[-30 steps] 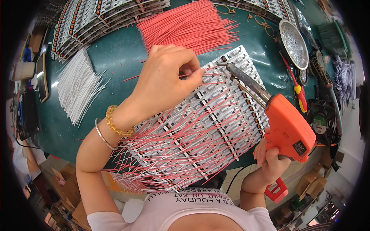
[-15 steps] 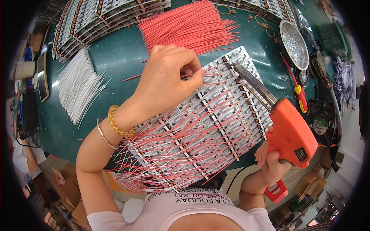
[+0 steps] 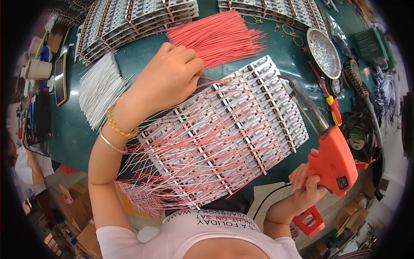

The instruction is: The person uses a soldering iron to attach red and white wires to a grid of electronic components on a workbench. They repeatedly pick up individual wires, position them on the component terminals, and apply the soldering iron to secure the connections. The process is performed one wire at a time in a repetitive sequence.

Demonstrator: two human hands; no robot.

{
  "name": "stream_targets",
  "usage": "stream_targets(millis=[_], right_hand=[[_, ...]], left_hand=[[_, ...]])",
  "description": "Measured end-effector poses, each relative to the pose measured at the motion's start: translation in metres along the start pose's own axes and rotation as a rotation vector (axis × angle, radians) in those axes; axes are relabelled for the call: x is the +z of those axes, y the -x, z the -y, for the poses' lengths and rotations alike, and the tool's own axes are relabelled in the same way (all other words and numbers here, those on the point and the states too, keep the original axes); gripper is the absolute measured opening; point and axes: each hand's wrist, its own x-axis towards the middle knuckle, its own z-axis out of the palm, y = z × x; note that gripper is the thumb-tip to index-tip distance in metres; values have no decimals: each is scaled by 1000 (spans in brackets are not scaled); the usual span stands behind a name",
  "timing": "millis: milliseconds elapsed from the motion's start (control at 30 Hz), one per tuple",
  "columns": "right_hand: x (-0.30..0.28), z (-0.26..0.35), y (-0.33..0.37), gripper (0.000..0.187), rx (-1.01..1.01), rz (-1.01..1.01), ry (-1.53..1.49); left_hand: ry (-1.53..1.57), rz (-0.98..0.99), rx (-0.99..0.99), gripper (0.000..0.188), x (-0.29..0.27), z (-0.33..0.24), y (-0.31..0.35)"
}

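Note:
My left hand (image 3: 170, 75) is closed, its fingers pinched at the upper left edge of a panel of small circuit boards (image 3: 276, 103). A red wire (image 3: 208, 81) runs from those fingertips toward the panel. Many red and white wires trail off the panel to the left and over its near edge. My right hand (image 3: 307, 183) grips a red-orange soldering gun (image 3: 334, 159). The gun's tip (image 3: 282, 78) stands just off the panel's upper right edge, apart from the left hand. The inside of the left-hand pinch is hidden by the knuckles.
Behind lie a red wire bundle (image 3: 220, 39) and stacked board panels (image 3: 138, 26). A white wire bundle (image 3: 101, 90) and a phone (image 3: 61, 80) are left. To the right are a metal dish (image 3: 323, 52), a screwdriver (image 3: 332, 103), a soldering iron (image 3: 360, 80) and a fan (image 3: 358, 136).
My left hand has shifted left, away from the gun. The soldering gun's tip has moved right, from over the panel to beyond its edge. The view has tilted slightly.

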Motion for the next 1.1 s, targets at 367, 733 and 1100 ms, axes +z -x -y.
stream_targets(millis=[367, 733, 1100], right_hand=[[-9, -2, 20, 60, -36, -15, -46], [-16, -1, 16, 64, -152, -49, 39], [-35, 19, -87, 23, -34, -425, 504]], left_hand=[[-362, -142, -182, 13, -21, 6, 23], [-371, -77, -521, 10, -56, 34, 135], [158, -338, -672, 8, -64, 12, 114]])
